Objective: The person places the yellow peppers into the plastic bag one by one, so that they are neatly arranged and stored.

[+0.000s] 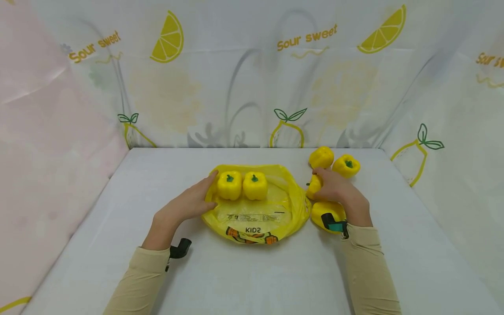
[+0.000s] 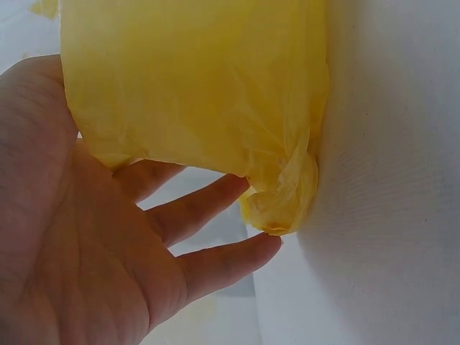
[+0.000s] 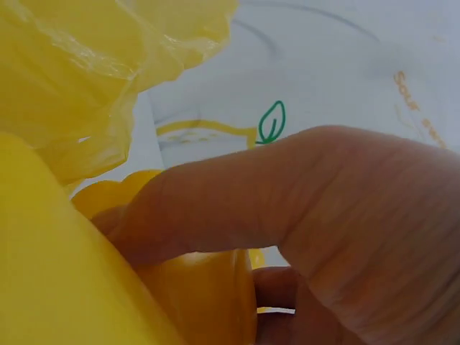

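A yellow plastic bag lies spread open on the table, with two yellow bell peppers side by side in its back left part. My left hand is at the bag's left rim, thumb and fingers spread apart. In the left wrist view its fingertips touch the bag's crumpled edge. To the right of the bag, my right hand grips a yellow bell pepper between thumb and fingers. The right wrist view shows the thumb lying across that pepper.
Two more yellow peppers sit behind my right hand. Another pepper lies in front, partly hidden by the black wrist camera mount. A printed cloth with lemons hangs behind the white table.
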A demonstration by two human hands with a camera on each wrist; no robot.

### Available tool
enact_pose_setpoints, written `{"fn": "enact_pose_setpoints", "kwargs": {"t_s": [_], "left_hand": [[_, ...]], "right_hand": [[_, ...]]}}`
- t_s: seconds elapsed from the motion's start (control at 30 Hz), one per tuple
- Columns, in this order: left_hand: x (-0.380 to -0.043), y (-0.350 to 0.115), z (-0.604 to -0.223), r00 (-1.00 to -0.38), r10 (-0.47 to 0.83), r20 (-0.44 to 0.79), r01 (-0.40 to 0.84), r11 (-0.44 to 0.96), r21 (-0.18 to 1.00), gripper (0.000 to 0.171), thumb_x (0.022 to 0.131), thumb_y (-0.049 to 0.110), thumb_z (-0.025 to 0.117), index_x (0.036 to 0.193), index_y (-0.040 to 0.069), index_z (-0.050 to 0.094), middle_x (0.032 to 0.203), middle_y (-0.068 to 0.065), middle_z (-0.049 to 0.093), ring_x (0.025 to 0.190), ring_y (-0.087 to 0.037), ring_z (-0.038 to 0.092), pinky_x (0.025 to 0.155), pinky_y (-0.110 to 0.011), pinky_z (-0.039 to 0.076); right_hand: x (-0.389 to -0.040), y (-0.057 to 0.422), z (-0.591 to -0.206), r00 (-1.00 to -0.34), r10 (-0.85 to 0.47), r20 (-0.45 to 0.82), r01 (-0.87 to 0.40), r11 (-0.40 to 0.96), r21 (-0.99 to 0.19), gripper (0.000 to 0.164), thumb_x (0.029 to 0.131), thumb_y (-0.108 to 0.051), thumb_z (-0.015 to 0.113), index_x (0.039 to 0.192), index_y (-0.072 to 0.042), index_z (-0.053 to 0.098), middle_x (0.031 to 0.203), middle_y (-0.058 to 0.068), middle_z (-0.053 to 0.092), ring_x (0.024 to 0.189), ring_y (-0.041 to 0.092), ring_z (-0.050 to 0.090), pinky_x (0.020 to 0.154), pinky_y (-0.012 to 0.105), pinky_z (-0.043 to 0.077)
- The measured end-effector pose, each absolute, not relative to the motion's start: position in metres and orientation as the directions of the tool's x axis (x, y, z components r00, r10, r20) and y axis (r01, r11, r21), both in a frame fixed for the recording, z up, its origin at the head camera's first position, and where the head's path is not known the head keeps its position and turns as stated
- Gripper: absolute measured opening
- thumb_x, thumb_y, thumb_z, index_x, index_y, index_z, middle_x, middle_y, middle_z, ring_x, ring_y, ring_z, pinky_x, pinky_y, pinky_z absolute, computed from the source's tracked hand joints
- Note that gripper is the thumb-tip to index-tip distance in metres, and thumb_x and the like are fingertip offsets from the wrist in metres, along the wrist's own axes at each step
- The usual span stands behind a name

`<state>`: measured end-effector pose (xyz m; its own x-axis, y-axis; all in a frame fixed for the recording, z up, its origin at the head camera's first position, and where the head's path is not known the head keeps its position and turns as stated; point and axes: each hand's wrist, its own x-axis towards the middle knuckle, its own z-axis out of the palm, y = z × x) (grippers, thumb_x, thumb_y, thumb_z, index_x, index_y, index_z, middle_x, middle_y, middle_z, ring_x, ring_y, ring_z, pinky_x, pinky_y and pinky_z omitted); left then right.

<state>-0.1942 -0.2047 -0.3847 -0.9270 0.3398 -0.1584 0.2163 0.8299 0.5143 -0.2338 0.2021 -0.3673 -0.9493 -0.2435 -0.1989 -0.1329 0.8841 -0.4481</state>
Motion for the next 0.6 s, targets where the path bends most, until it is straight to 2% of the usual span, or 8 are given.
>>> {"fn": "enact_pose_setpoints", "kwargs": {"t_s": [0.13,0.37,0.47,0.6], "left_hand": [[-0.194,-0.205,-0.384,-0.925,0.344,-0.159,0.216,0.824,0.524,0.089,0.094,0.022,0.062,0.161,0.014,0.005,0.166,-0.016,0.02,0.152,-0.037,0.022,0.123,-0.056,0.021],[-0.196,-0.206,-0.386,-0.925,0.34,-0.171,0.208,0.828,0.521,0.089,0.094,0.023,0.062,0.162,0.016,0.004,0.166,-0.015,0.02,0.152,-0.037,0.022,0.123,-0.057,0.021],[-0.196,-0.206,-0.386,-0.925,0.336,-0.178,0.202,0.83,0.519,0.09,0.094,0.024,0.062,0.162,0.017,0.004,0.166,-0.015,0.02,0.152,-0.037,0.022,0.123,-0.057,0.021],[-0.195,-0.205,-0.386,-0.927,0.333,-0.175,0.2,0.83,0.52,0.09,0.094,0.024,0.062,0.162,0.017,0.004,0.166,-0.015,0.02,0.152,-0.037,0.023,0.123,-0.057,0.021]], "right_hand": [[-0.234,0.203,-0.366,-0.952,-0.258,-0.165,-0.158,0.874,-0.46,0.073,0.077,-0.027,0.074,0.142,-0.01,0.046,0.127,0.012,0.06,0.103,0.028,0.054,0.094,0.045,0.046],[-0.237,0.201,-0.363,-0.952,-0.299,-0.064,-0.23,0.839,-0.493,0.073,0.075,-0.016,0.066,0.146,-0.012,0.045,0.145,0.014,0.052,0.114,0.031,0.052,0.105,0.051,0.043],[-0.237,0.197,-0.359,-0.952,-0.302,-0.038,-0.241,0.824,-0.513,0.071,0.075,-0.015,0.066,0.143,-0.012,0.046,0.141,0.013,0.055,0.109,0.03,0.053,0.099,0.047,0.045],[-0.235,0.192,-0.353,-0.956,-0.291,-0.028,-0.231,0.81,-0.539,0.066,0.075,-0.017,0.068,0.137,-0.011,0.045,0.124,0.014,0.061,0.096,0.029,0.055,0.086,0.039,0.046]]}}
